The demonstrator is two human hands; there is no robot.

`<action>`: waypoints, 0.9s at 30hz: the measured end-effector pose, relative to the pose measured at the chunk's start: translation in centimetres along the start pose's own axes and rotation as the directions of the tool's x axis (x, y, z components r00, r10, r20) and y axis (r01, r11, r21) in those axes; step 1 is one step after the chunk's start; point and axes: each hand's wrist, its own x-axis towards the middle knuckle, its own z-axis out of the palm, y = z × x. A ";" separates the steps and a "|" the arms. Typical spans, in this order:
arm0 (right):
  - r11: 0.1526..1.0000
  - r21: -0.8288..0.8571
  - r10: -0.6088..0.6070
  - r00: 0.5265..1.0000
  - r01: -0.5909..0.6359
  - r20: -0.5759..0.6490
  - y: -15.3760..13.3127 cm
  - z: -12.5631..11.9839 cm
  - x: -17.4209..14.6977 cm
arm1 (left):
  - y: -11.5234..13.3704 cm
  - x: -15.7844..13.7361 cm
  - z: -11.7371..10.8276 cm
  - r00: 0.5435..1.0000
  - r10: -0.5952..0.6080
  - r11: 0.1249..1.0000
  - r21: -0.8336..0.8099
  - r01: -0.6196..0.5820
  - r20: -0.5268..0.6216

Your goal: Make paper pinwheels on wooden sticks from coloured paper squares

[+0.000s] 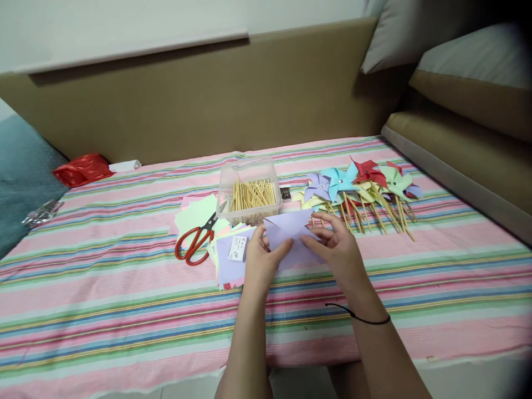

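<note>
A purple paper square (291, 224), with slits running in from its corners, is held up between both hands. My left hand (266, 255) grips its left side, thumb on the front face. My right hand (336, 244) pinches the right side, its thumb near the paper's middle. Left of my left hand lies a stack of coloured paper sheets (226, 269) with a small white box (238, 248) on top. Red-handled scissors (199, 238) rest on more pale paper (195, 213). Behind the hands stands a clear plastic box (249, 210) of thin wooden sticks (253, 194).
Several finished paper pinwheels (343, 182) on sticks lie in a pile to the right. A small dark packet (285, 193) sits beside the plastic box. A red plastic bag (83, 169) is at far left. Cushions (469, 94) border the right side of the striped cloth (124, 310).
</note>
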 end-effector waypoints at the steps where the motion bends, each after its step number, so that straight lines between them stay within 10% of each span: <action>1: 1.000 -0.003 -0.008 1.000 0.008 0.005 0.1 0.0 0.0 | 0.0 0.0 0.0 1.000 0.003 1.000 0.008 -0.003 -0.008; 27: 0.992 0.006 0.126 0.976 -0.129 0.175 0.5 -0.8 0.1 | 0.8 0.6 -1.8 0.972 0.137 0.991 0.015 -0.136 -0.193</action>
